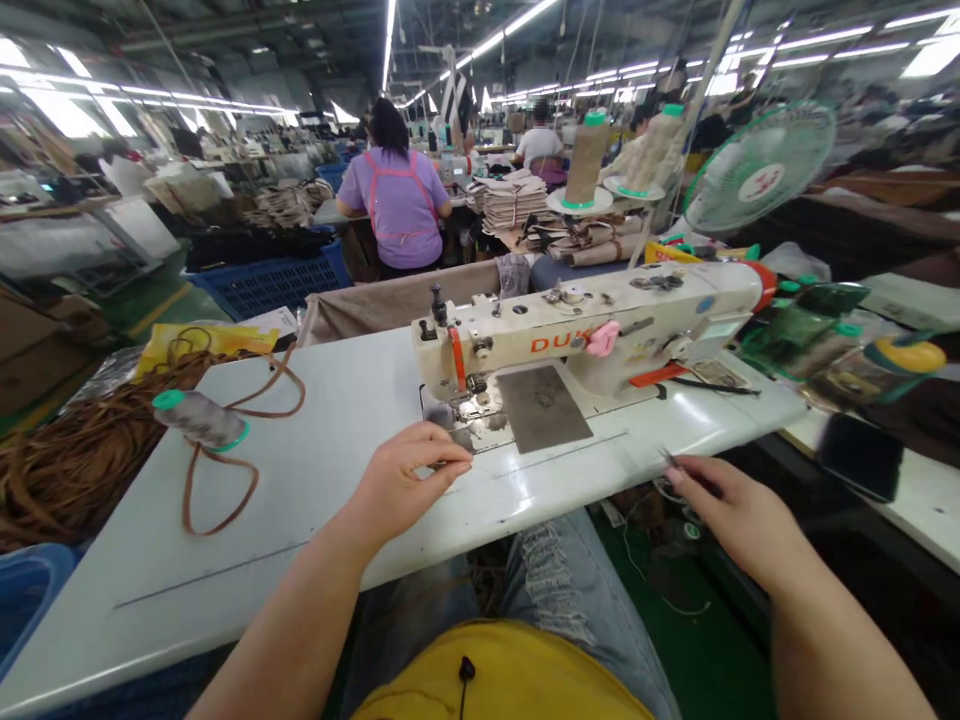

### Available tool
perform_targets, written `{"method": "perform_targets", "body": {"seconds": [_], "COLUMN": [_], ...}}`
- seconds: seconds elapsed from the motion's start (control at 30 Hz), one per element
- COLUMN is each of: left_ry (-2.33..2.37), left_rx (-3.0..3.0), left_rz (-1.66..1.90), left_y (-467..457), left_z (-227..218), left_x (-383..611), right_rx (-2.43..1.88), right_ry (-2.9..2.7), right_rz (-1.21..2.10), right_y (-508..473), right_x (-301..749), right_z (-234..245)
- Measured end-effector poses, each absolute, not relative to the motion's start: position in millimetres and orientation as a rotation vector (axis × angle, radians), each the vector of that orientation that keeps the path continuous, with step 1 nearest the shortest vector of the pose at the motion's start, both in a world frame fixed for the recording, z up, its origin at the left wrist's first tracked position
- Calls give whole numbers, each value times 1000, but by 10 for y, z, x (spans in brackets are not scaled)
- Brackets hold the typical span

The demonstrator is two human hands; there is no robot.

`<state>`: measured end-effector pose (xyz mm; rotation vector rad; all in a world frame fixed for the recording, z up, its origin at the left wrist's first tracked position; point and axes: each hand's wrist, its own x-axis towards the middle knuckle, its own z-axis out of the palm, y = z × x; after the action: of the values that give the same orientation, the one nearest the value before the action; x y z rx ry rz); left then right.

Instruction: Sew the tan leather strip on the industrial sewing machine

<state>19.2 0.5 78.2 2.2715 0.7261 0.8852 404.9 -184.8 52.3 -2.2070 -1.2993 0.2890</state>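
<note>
My left hand (409, 478) is closed in a pinch, thumb against forefinger, just in front of the sewing machine's needle area. What lies between its fingertips, if anything, is too small to make out. My right hand (731, 510), at the table's front edge on the right, grips a small pointed metal tool (668, 457), partly hidden by the fingers. The white sewing machine (660, 320) stands on the white table (315, 470). A dark flat plate (544, 405) lies on its bed, to the right of the needle.
A grey thread cone (206, 420) lies on its side at left by a looped brown strip (221, 525). More brown strips (45, 460) are heaped beyond. A green fan (761, 180), a phone (859, 457) and bottles are at right. A co-worker (401, 205) sits ahead.
</note>
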Motion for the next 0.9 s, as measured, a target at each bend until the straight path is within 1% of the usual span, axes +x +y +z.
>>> {"method": "perform_targets", "body": {"seconds": [0.07, 0.13, 0.27, 0.37, 0.57, 0.9], "left_ry": [746, 752, 759, 771, 792, 796], "left_rx": [2287, 2295, 2308, 2313, 2303, 2316], "left_rz": [887, 901, 909, 905, 925, 954], "left_y": [1, -5, -11, -5, 9, 2], "left_z": [788, 790, 802, 810, 793, 806], "left_x": [163, 135, 102, 95, 94, 99], "right_rx": [-1990, -1843, -1685, -1624, -1809, -1873], "right_ry": [-1358, -1361, -1390, -1489, -1527, -1527], "right_rz": [597, 814, 992, 1033, 970, 1007], "right_y": [-1672, -1564, -1455, -1381, -1254, -1143], "right_x": [3683, 3373, 2965, 2786, 2602, 2443], "right_z": [514, 500, 450, 427, 445, 428]}}
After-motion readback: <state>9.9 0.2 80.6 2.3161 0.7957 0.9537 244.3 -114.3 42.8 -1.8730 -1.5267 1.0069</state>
